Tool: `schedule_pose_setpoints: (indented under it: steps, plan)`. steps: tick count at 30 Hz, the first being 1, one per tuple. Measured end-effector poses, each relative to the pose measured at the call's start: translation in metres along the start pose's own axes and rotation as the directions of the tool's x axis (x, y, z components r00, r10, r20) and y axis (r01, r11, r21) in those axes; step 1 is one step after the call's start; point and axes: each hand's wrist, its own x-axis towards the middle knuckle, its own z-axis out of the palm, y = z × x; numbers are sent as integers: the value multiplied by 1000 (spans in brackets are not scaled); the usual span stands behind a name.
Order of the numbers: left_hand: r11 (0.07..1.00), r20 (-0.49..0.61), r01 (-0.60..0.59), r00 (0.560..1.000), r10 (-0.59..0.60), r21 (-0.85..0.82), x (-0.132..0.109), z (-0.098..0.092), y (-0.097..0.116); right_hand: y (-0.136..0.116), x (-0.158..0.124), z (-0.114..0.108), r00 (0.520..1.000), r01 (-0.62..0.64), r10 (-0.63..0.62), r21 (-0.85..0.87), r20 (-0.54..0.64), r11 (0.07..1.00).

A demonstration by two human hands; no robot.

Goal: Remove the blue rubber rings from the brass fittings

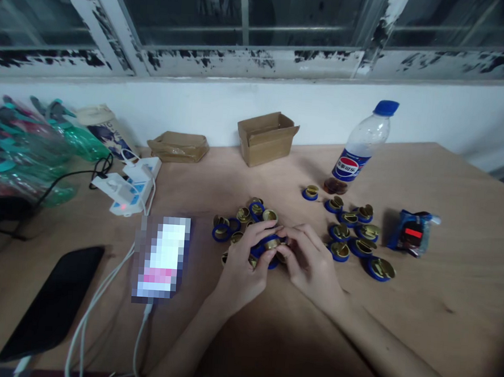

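Between my two hands is a small round gold metal cup with a blue ring (271, 242), pinched in the fingertips of both. My left hand (247, 262) closes on its left side, and my right hand (311, 266) grips it from the right. A pile of similar gold cups and blue rings (242, 214) lies under and behind my fingers, partly hidden by them. Right of my right hand stand several gold cups seated in blue rings (364, 246), each with a gold flap or bar across its top.
A cola bottle (352, 152) stands behind the right group, with a small blue packet (412, 232) at right. An open cardboard box (267, 141) and a flat brown package (178, 147) sit by the wall. Left are a power strip (135, 187), cables, a lit phone (164, 257) and a black phone (55, 301).
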Motion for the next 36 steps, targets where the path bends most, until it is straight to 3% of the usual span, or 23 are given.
schedule_pose_setpoints:
  steps: [5, 17, 26, 36]
  plan:
    - [997, 19, -19, 1000, 18, 73, 0, 0, 1, 3, 0, -3, 998, -19, 18, 7, 67, 1000]
    - [993, 15, -49, 999, 47, 112, 1, 1, -2, 4, 1, -5, 994, -27, 27, 2, 104, 1000]
    - [992, -45, 46, 998, -52, -116, -1, 3, -2, 3, 0, -1, 996, -72, 70, 42, 55, 997]
    - [1000, -46, 16, 999, -17, -25, -3, 5, 1, 9, -4, 1, 994, -42, 43, -16, 102, 999]
